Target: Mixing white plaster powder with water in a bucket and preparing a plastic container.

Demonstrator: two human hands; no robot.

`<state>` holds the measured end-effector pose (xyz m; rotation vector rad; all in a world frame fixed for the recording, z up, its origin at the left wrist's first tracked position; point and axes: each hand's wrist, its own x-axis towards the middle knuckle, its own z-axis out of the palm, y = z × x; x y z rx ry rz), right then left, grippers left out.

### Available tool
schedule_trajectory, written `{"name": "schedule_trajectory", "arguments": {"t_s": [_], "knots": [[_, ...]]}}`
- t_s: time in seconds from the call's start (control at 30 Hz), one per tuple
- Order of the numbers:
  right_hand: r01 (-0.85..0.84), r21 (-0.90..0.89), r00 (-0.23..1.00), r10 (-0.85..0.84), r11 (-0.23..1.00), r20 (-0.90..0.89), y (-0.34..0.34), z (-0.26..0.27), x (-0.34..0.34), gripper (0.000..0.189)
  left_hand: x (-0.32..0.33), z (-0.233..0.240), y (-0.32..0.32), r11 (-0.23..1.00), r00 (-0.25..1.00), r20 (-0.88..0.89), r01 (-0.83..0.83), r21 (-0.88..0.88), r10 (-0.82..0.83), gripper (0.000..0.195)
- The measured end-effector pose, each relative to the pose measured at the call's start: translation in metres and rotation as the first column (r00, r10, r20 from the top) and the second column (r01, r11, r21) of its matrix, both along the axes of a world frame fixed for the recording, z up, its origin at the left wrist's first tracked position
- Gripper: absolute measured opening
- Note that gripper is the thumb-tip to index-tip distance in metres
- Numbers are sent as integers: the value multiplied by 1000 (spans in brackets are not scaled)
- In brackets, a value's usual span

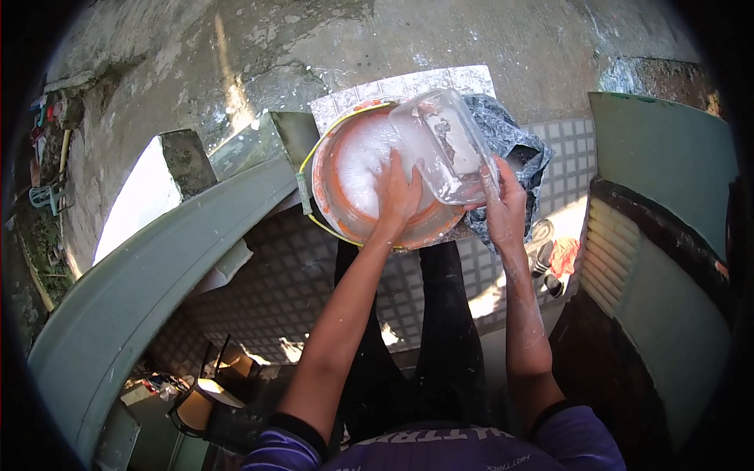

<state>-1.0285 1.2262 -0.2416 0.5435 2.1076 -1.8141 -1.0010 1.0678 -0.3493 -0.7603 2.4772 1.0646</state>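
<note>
My right hand grips the near right corner of a clear plastic rectangular container, tilted over the right side of a bucket. Patches of whitish residue show on the container. The orange-and-white bucket holds white, foamy liquid. My left hand reaches over the bucket's near rim, with its fingers apart at the foam; some fingertips are partly hidden there. A yellow-green handle with a pale grip hangs around the bucket's left side.
Crumpled dark plastic sheeting lies right of the bucket, by a whitish slab. Curved green-grey walls flank me on both sides. Footwear and a red cloth lie on the tiled floor at right. Chairs stand lower left.
</note>
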Motion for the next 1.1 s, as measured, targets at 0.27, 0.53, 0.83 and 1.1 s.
{"name": "schedule_trajectory", "arguments": {"t_s": [0.27, 0.53, 0.83, 1.1], "knots": [[-17, -78, 999, 14, 997, -48, 3, 5, -2, 39, -4, 42, 5, 964, 937, -277, 248, 97, -213, 33], [-355, 386, 839, 472, 851, -269, -12, -11, -7, 46, 33, 77, -40, 970, 981, -54, 177, -165, -188, 38], [-431, 487, 830, 545, 759, -115, -34, -54, -5, 48, 15, 52, -59, 810, 926, 72, -360, 463, 371, 60], [-579, 398, 815, 517, 712, 261, -35, -83, -3, 49, 4, 4, -55, 407, 692, 416, -700, 586, 590, 60]]}}
